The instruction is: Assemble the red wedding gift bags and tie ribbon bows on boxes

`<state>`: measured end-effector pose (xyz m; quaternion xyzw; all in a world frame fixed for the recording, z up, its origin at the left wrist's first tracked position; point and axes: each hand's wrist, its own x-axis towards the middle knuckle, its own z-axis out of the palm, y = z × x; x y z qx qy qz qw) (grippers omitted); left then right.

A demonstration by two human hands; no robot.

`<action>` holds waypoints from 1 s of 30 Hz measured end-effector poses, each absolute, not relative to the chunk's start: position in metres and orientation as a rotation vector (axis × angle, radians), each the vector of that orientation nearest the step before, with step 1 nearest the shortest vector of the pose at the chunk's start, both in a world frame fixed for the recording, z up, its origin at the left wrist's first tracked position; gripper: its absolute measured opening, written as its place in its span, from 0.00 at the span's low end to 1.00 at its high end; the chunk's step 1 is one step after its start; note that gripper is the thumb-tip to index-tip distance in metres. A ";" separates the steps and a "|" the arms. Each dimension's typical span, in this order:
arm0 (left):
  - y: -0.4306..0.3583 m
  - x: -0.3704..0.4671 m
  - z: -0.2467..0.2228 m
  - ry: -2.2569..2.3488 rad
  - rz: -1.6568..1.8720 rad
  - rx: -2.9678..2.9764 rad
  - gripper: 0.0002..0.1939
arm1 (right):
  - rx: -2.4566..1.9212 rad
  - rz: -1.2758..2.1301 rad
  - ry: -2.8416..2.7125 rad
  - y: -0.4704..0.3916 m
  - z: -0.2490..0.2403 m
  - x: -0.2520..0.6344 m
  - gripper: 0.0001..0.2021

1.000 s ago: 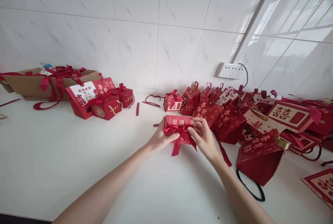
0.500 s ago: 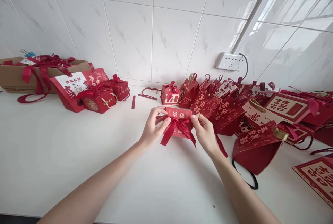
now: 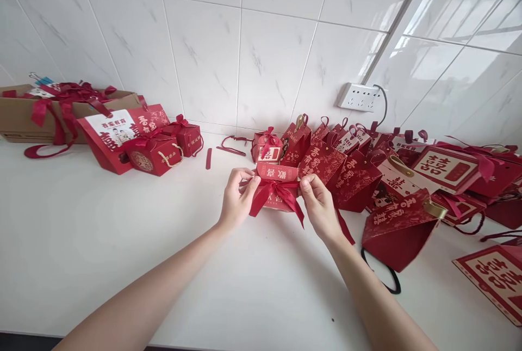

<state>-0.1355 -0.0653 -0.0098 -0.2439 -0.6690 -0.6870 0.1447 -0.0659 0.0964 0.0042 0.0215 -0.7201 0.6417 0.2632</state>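
Note:
A small red box (image 3: 277, 172) with pale lettering stands at the middle of the white table, its top flap raised. Across its front lies a dark red ribbon (image 3: 279, 193) tied in a bow, with two tails hanging down. My left hand (image 3: 238, 198) pinches the left side of the ribboned box between thumb and fingers. On the right side, my right hand (image 3: 320, 204) pinches it at the ribbon's height. The fingertips behind the box are partly hidden.
Many red gift boxes (image 3: 359, 179) crowd the right. At the left are more boxes (image 3: 153, 152) and a cardboard box (image 3: 20, 122) of ribbons. A red strip (image 3: 209, 158) lies on the white table (image 3: 183, 285). A power strip (image 3: 359, 97) is on the tiled wall.
Both hands have shifted slightly on the box, my left hand a little to the left. The bow sits slightly higher and more of the flap's lower edge shows.

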 end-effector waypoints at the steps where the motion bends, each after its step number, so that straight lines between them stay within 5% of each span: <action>1: -0.065 -0.135 -0.011 -1.906 -1.964 -0.702 0.14 | 0.060 1.737 -1.958 0.098 0.002 -0.067 0.18; 12: -0.060 -0.131 -0.016 -1.968 -2.014 -0.581 0.14 | -0.090 2.260 -1.810 0.096 -0.008 -0.077 0.16; 30: -0.059 -0.133 -0.012 -2.010 -2.233 -0.418 0.17 | -0.217 2.375 -1.663 0.093 -0.007 -0.078 0.14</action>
